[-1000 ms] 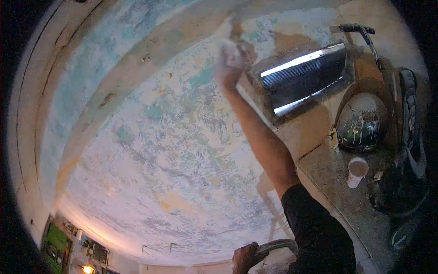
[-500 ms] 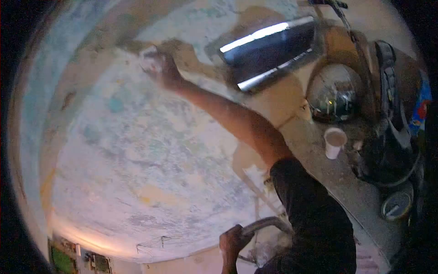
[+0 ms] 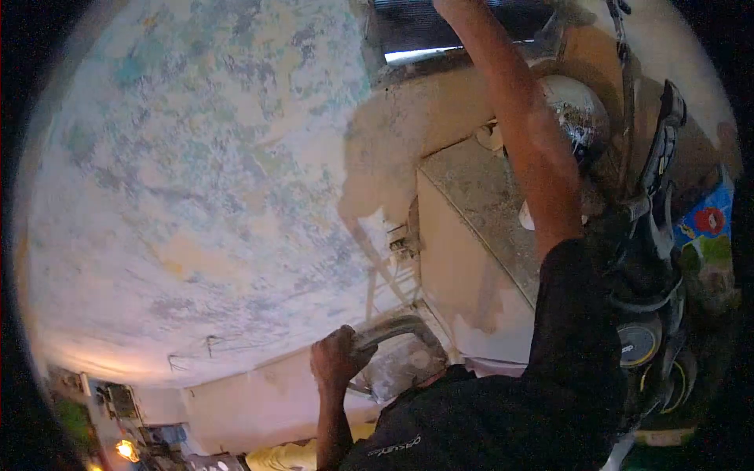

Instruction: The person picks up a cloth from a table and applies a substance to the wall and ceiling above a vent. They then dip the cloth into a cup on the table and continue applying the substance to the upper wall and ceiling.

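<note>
My left hand (image 3: 339, 357) is closed around a curved grey bar (image 3: 404, 323) at the lower middle. A dusty, pale grey surface (image 3: 397, 365) shows inside the bar's curve. My right arm stretches up past the ledge, and my right hand (image 3: 449, 6) is cut off by the top edge, beside a dark ribbed panel (image 3: 408, 27). Its fingers, and anything in them, are out of sight. To the left spreads a wall (image 3: 236, 157) with patchy white, teal and tan paint. A white cup (image 3: 526, 217) on the ledge is mostly behind my forearm.
A shiny rounded silver object (image 3: 580, 114) sits on the dusty ledge (image 3: 471, 188). To the right are a black strap (image 3: 667, 133), a blue and red printed cloth (image 3: 709, 220) and a round, yellow-rimmed object (image 3: 638, 345). A lit lamp (image 3: 126, 450) glows at lower left.
My right hand has left the patchy wall, where it held something pale, and moved up and right to the frame edge. The view has shifted; my left hand still grips the bar.
</note>
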Available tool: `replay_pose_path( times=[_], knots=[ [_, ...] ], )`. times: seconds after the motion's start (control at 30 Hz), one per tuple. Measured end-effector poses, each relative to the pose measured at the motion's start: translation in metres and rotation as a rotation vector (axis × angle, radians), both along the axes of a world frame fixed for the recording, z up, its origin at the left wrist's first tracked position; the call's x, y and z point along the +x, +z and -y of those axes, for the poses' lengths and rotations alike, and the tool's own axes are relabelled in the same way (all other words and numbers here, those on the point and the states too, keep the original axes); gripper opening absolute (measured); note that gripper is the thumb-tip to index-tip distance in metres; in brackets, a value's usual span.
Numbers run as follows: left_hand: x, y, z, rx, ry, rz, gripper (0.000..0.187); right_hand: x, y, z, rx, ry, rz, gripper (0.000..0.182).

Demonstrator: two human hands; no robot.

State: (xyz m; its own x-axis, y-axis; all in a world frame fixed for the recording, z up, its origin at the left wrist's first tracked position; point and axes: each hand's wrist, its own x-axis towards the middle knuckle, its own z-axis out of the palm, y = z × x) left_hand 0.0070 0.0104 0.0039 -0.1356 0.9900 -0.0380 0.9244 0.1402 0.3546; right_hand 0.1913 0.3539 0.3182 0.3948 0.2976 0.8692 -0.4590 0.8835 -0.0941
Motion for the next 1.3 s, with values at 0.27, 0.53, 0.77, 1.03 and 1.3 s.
replay_pose_path(
  times=[0.27, 0.53, 0.77, 1.03, 1.3],
  knots=[
    [-0.002, 0.001, 0.003, 0.124, 0.038, 0.071, 0.038, 0.024, -0.185, 0.062, -0.807, 0.152, 0.473, 0.025],
    [-0.008, -0.009, 0.008, 0.061, 0.001, 0.072, 0.041, 0.033, -0.324, 0.136, -1.170, 0.335, 0.769, 0.022],
    [-0.013, -0.001, 0.007, 0.021, -0.059, 0.070, 0.036, 0.051, -0.431, 0.155, -1.266, 0.180, 0.914, 0.017],
    [-0.015, -0.005, 0.007, 0.014, -0.097, 0.067, 0.034, 0.116, -0.339, 0.160, -1.240, -0.354, 0.763, 0.016],
    [-0.016, -0.010, 0.004, 0.111, -0.118, 0.107, 0.034, 0.192, -0.241, 0.174, -0.826, -0.771, 0.637, 0.020]
  ],
)
